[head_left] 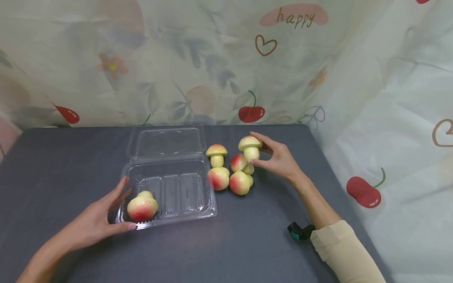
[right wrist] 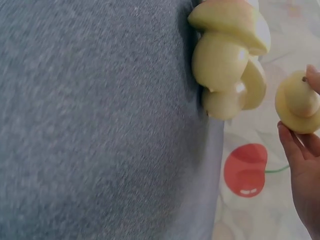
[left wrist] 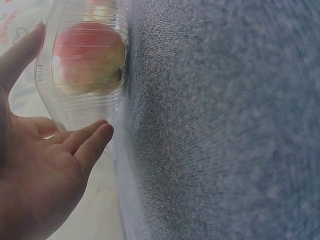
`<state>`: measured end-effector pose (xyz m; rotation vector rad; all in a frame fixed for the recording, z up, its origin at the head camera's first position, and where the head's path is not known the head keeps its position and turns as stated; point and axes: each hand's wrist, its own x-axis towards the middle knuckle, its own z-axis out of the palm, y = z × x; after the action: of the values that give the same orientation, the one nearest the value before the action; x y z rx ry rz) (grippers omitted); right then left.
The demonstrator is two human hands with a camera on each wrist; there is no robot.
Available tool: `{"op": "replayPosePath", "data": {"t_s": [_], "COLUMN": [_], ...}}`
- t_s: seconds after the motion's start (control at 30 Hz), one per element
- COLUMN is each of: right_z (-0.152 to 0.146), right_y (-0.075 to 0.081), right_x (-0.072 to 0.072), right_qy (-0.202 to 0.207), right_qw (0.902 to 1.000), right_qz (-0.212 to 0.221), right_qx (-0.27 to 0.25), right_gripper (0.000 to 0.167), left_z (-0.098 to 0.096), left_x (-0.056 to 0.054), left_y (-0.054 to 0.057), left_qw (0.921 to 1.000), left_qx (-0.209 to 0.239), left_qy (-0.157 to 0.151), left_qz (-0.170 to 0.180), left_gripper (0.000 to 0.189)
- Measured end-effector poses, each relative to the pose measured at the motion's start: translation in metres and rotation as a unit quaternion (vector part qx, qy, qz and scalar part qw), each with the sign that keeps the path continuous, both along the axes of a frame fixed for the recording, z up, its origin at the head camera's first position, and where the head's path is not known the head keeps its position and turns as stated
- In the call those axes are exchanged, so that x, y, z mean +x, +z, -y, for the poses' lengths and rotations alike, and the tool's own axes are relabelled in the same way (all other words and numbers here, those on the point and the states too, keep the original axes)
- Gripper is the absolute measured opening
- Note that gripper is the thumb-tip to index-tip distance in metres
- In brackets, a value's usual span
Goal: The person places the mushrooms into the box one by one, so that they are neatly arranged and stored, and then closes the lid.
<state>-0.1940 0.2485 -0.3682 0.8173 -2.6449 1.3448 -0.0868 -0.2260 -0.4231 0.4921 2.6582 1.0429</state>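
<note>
My right hand [head_left: 279, 159] holds a toy mushroom [head_left: 250, 147] by its side, between thumb and fingertips, cap up. In the right wrist view the mushroom [right wrist: 295, 105] is raised beside the others, its stem turned to the camera. Below and left of it, several red-and-yellow toy mushrooms [head_left: 239, 183] lie in a cluster, one standing upright [head_left: 216, 155]. My left hand [head_left: 95, 220] touches the front left corner of a clear plastic container [head_left: 187, 215], fingers spread and fairly straight. Inside that corner lies one mushroom [head_left: 142, 207]; the left wrist view shows its red cap [left wrist: 90, 57] through the wall.
The container's clear lid [head_left: 168, 141] lies folded back behind it. Under everything is a dark grey tabletop [head_left: 226, 251]. A black and teal device [head_left: 300, 231] sits by the right sleeve [head_left: 347, 247]. Printed curtains [head_left: 198, 59] hang behind and at the right.
</note>
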Motion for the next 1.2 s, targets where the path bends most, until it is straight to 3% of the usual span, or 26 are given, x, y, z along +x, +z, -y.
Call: {"op": "replayPosePath", "data": {"t_s": [0.2,0.8,1.2], "right_z": [0.012,0.043,0.066], "right_y": [0.01,0.012,0.009], "right_x": [0.005,0.002,0.0], "right_qy": [0.018,0.08,0.099], "right_qw": [0.9998,0.9963,0.9946], "right_qz": [-0.005,0.005,-0.005], "right_qx": [-0.003,-0.032,-0.031], "right_gripper": [0.072,0.075,0.075], "left_z": [0.0,0.001,0.002], "left_x": [-0.001,0.001,0.0], "left_y": [0.0,-0.001,-0.001], "left_qw": [1.0,1.0,0.9999], "left_qx": [0.004,0.003,0.011], "left_qy": [-0.003,-0.001,-0.004], "left_qz": [-0.003,0.005,0.003], "left_gripper": [0.127,0.127,0.126]}}
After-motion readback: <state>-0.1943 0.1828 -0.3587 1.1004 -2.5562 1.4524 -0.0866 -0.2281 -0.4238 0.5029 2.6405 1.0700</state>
